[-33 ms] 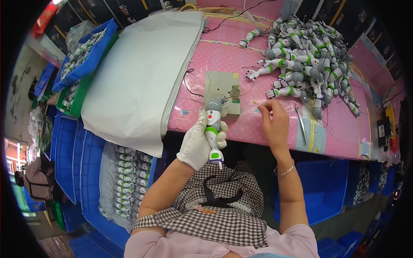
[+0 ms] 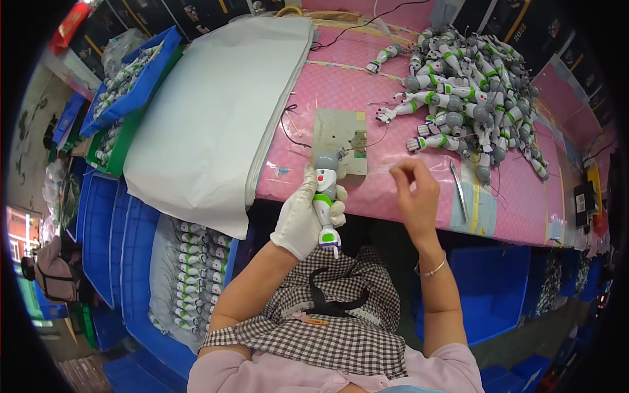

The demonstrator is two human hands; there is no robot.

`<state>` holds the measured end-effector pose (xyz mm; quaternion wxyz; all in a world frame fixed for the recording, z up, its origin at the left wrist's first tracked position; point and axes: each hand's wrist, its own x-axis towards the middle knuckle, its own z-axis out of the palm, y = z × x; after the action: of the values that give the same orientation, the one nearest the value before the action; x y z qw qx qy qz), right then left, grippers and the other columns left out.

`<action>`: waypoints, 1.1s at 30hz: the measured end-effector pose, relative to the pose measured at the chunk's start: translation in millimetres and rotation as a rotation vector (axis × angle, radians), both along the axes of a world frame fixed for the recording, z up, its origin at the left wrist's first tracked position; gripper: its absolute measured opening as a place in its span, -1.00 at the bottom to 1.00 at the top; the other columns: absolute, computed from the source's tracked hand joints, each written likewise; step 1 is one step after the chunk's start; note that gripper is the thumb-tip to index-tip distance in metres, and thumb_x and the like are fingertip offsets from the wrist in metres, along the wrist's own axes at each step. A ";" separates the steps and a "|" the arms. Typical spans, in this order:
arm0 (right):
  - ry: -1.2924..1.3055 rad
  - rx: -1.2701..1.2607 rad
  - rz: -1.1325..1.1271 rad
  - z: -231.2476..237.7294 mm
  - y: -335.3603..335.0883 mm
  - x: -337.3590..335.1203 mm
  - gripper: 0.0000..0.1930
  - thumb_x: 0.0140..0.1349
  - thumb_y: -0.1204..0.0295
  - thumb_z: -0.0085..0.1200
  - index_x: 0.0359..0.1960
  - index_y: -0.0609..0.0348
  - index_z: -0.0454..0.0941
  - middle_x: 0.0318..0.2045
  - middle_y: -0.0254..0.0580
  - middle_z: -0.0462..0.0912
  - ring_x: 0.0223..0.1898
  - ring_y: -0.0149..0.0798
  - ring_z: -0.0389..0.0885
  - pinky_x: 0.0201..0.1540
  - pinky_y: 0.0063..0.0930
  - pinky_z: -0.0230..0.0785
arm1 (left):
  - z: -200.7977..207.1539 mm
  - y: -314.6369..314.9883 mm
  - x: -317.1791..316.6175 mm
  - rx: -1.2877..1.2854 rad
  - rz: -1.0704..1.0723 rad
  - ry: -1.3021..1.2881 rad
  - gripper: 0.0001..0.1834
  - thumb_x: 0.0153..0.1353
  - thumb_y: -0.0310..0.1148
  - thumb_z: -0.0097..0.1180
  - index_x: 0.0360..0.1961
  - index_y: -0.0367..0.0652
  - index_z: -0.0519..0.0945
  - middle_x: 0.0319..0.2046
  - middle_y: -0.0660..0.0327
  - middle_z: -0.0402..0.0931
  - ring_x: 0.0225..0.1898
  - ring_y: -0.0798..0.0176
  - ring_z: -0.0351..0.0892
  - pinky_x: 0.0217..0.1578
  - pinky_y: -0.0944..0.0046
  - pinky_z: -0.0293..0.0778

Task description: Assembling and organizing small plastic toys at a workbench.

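My left hand [image 2: 303, 219], in a white glove, is closed around a toy arm [image 2: 325, 198] in white, green and grey. The toy's grey ball end points away from me and its small hand points toward me. From the ball end a thin wire [image 2: 375, 142] runs over a flat beige metal box [image 2: 341, 128] on the table. My bare right hand [image 2: 418, 193] hovers right of the box, thumb and fingertips pinched together. Whatever lies in that pinch is too small to make out.
A heap of toy arms [image 2: 472, 98] covers the table's far right. Metal tweezers [image 2: 459, 192] lie right of my right hand. White sheets [image 2: 209, 118] spread over the left. A blue crate [image 2: 141, 262] below holds rows of toy arms; another blue bin [image 2: 491, 281] stands lower right.
My right hand has shifted slightly downward, toward me. A small yellowish tip seen at its fingertips before no longer shows. My left hand and the toy arm stay nearly in place.
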<state>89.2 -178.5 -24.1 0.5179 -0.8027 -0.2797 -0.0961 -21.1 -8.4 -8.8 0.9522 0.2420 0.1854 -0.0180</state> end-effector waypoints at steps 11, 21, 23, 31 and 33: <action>-0.199 0.116 0.313 4.5 40.4 -28.7 -0.86 0.00 0.62 0.14 -0.36 0.24 0.50 -0.42 -0.14 0.51 -0.42 -0.10 0.53 -0.40 -0.38 0.41 | -1.9 -12.9 4.1 0.102 0.046 0.123 -0.56 0.35 0.06 -0.36 -0.28 -0.10 0.36 -0.53 0.32 0.28 -0.60 0.37 0.22 -0.62 0.40 0.15; -0.316 0.119 0.224 6.3 47.6 -23.5 -0.81 -0.06 0.71 0.14 -0.36 0.25 0.55 -0.44 -0.14 0.54 -0.45 -0.17 0.56 -0.44 -0.45 0.41 | -4.5 -12.4 4.6 0.148 0.041 0.085 -0.58 0.36 0.03 -0.36 -0.23 -0.10 0.37 -0.48 0.29 0.33 -0.59 0.37 0.24 -0.62 0.41 0.16; -0.320 0.125 0.243 1.3 48.0 -25.6 -0.81 -0.06 0.70 0.15 -0.36 0.25 0.55 -0.44 -0.14 0.54 -0.45 -0.17 0.56 -0.44 -0.44 0.42 | -3.8 -10.6 6.8 0.140 0.055 0.078 -0.57 0.36 0.04 -0.36 -0.23 -0.10 0.37 -0.49 0.29 0.33 -0.60 0.37 0.24 -0.62 0.41 0.16; -0.352 0.101 0.241 2.5 47.2 -27.1 -0.82 -0.04 0.68 0.16 -0.36 0.25 0.54 -0.44 -0.15 0.54 -0.45 -0.18 0.56 -0.44 -0.44 0.42 | -7.3 -12.3 5.0 0.117 0.062 0.039 -0.58 0.37 0.03 -0.37 -0.26 -0.10 0.34 -0.51 0.31 0.28 -0.58 0.35 0.25 -0.61 0.40 0.17; -0.308 0.110 0.273 0.3 46.6 -26.8 -0.80 -0.08 0.67 0.14 -0.35 0.26 0.50 -0.43 -0.14 0.52 -0.42 -0.10 0.54 -0.42 -0.36 0.40 | -4.9 -12.5 6.0 0.116 0.075 0.053 -0.58 0.37 0.02 -0.37 -0.25 -0.10 0.34 -0.51 0.31 0.28 -0.58 0.35 0.25 -0.61 0.40 0.17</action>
<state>62.3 -132.0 -23.8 0.5206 -0.7037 -0.4557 -0.1617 -15.1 -21.0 -13.7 0.9314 0.2888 0.2203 0.0220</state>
